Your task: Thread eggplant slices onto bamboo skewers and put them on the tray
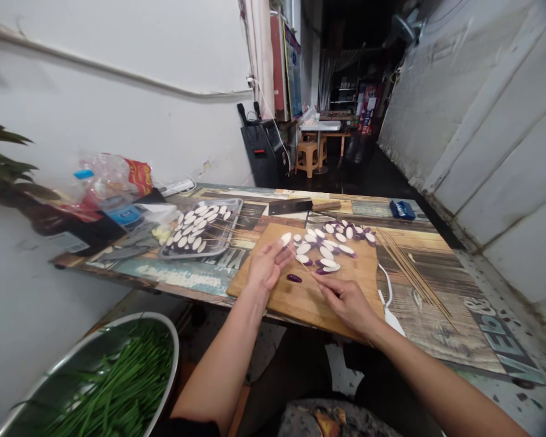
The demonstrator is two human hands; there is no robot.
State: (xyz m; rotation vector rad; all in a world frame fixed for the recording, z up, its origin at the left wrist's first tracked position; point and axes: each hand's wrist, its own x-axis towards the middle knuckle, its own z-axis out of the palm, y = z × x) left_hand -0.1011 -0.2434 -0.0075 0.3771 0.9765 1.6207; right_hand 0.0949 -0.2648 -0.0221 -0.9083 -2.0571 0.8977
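Note:
My left hand (267,266) is pinched on a white oval eggplant slice (286,239) above the left part of the wooden cutting board (364,270). Between thumb and fingers, my right hand (346,301) grips a thin bamboo skewer (307,268), which slants up and left to that slice. Whether the tip has pierced it I cannot tell. Purple-edged eggplant slices (326,252) lie scattered over the board's far half. One small purple piece (294,278) rests between my hands.
Left of the board, a clear tray (239,220) holds skewered slices. A cleaver (291,207) lies behind the board. Loose bamboo skewers (414,273) and a dark blue box (402,210) are on the right. At lower left stands a metal bowl (176,349) of long green stalks.

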